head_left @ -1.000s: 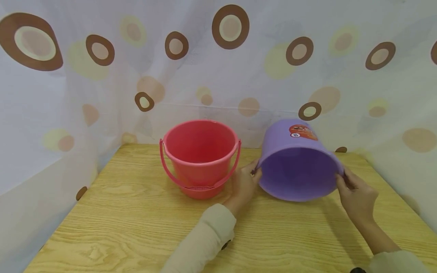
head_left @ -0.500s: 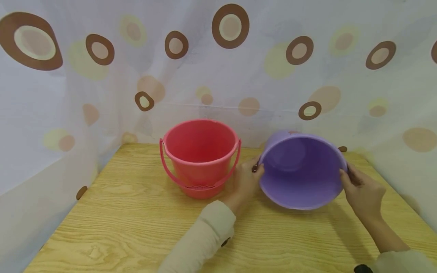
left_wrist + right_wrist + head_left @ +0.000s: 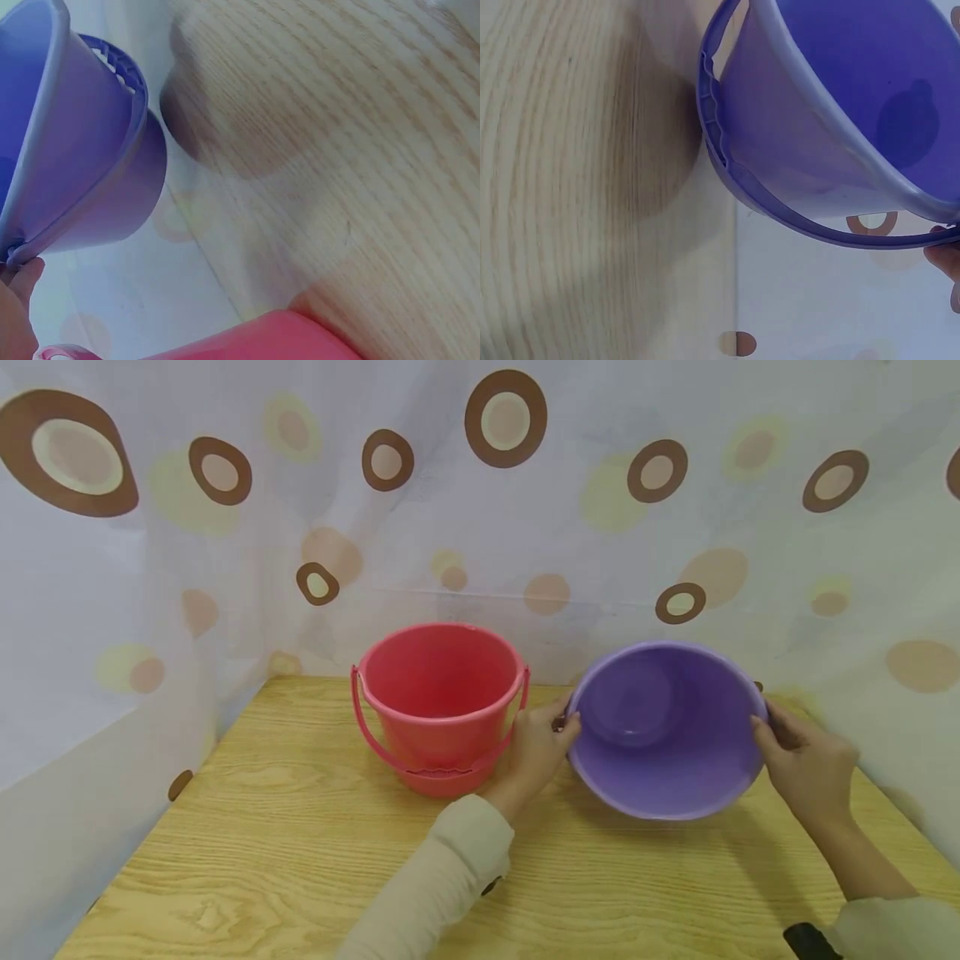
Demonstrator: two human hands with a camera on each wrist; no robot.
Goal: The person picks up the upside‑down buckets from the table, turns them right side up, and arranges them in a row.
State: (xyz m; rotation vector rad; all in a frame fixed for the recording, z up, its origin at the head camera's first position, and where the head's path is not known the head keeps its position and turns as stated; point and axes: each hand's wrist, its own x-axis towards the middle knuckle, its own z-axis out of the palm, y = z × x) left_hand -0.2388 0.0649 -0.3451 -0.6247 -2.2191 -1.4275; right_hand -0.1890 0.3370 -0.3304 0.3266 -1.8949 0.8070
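Observation:
A purple bucket (image 3: pixel 667 735) is tilted with its mouth toward me on the right side of the table. My left hand (image 3: pixel 536 743) grips its rim at the left, and my right hand (image 3: pixel 813 772) grips the rim at the right. In the right wrist view, the bucket's purple handle (image 3: pixel 795 223) hangs along the underside of its wall. The left wrist view shows the bucket's outer wall (image 3: pixel 97 150) above its shadow on the wood. Beside my left hand stands an upright red bucket (image 3: pixel 442 735), its handle hanging down in front.
The wooden table (image 3: pixel 247 852) carries both buckets. Behind and at the sides hangs a white curtain (image 3: pixel 450 527) with brown and yellow circles. The red bucket sits close to my left wrist.
The purple bucket has tipped back, its mouth rising from facing low toward the table to facing me, so its inner bottom now shows. My right hand moved slightly right; the red bucket stayed put.

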